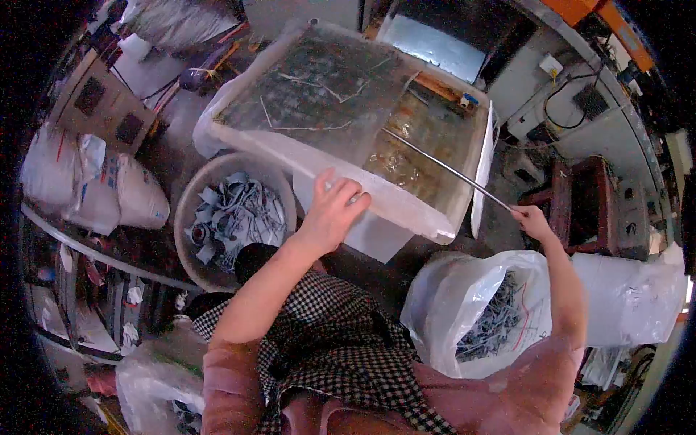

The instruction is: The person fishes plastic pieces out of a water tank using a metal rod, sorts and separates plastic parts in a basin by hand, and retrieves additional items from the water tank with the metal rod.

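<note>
My right hand (533, 221) is wrapped round the near end of a thin metal rod (457, 172). The rod slants up and left across a white-rimmed tub, its far end over the murky, shiny water (415, 138). My left hand (336, 210) is at the tub's near rim (399, 193), fingers bent and somewhat apart; whether they press on the rim is hard to tell. A dull grey, translucent sheet (304, 94) covers the left part of the tub, with thin strips lying on it.
A round bin (183, 230) holding grey plastic scraps stands left of the tub. At lower right is an open white sack (428, 308) with grey pieces inside. Stuffed bags (119, 192) sit on the left, a reddish-brown stool (591, 196) on the right.
</note>
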Demonstrator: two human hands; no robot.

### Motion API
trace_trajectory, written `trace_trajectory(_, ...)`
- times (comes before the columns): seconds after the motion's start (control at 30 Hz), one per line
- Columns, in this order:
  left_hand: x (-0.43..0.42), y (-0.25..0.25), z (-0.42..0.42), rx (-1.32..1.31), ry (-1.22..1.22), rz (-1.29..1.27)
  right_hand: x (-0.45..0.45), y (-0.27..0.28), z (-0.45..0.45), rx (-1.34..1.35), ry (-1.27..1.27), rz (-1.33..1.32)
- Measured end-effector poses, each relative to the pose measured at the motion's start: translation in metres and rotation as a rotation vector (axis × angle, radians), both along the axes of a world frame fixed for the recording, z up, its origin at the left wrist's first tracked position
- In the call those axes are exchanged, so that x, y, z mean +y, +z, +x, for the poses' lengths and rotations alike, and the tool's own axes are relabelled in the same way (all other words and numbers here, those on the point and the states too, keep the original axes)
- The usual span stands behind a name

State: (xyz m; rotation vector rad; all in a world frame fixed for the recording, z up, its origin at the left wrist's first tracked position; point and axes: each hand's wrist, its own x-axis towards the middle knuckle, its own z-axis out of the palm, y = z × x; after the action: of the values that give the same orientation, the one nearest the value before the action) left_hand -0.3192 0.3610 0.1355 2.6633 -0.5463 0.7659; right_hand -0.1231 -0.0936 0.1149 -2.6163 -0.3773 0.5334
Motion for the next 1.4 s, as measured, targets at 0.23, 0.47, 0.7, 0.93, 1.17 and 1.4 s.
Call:
trace_trajectory(0.23,0.004,-0.005,-0.004,0.017,0.038,0.019,0.076,-0.070,0.048,-0.002,0.099,0.019)
trace_trajectory(0.47,0.001,-0.004,-0.003,0.009,0.029,0.014,0.160,-0.082,0.065,-0.071,0.221,-0.145)
trace_trajectory(0.7,0.009,-0.003,-0.001,0.001,0.060,0.013,0.072,-0.035,0.072,-0.131,0.181,-0.103)
trace_trajectory(0.93,0.007,-0.003,0.000,0.011,0.026,0.026,0.028,-0.024,0.041,-0.159,0.017,-0.088)
trace_trajectory(1.17,0.004,-0.004,0.007,0.057,-0.003,0.018,0.084,-0.112,0.087,-0.173,-0.027,-0.126)
trace_trajectory(1.4,0.010,-0.008,0.012,0.033,0.000,-0.028,0.146,-0.178,0.137,-0.230,0.031,-0.004)
